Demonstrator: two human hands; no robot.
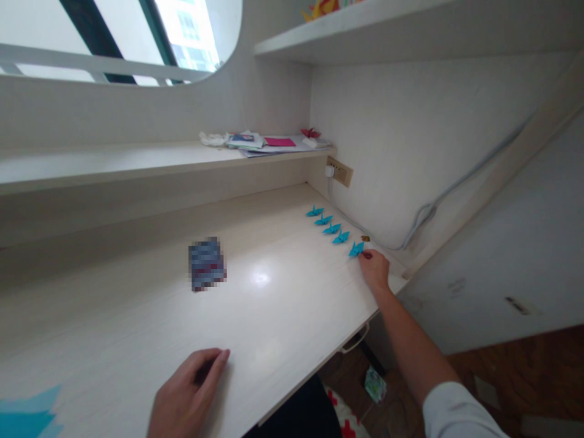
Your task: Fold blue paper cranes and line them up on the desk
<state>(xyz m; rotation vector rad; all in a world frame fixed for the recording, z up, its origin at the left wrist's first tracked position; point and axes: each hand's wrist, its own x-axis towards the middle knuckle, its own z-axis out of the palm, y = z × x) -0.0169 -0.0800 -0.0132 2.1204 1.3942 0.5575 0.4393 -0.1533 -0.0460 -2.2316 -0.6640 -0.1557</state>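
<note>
Several small blue origami cranes stand in a slanting row along the right side of the white desk. The nearest origami crane (356, 249) is pinched at its edge by the fingers of my right hand (375, 269), low at the desk surface. Just behind it, slightly apart, stands another blue origami crane (340, 237). My left hand (189, 389) rests on the desk at the front, its fingers curled and thumb tip against the index finger, with nothing visible in the grip. Blue paper (27, 413) lies at the bottom left corner, partly cut off.
A blurred-out dark square item (207, 264) lies mid-desk. Papers (280, 145) and a red origami piece (311, 132) sit on the low shelf (137, 164). A plug and socket (340, 171) with a grey cable (422, 216) run along the right wall.
</note>
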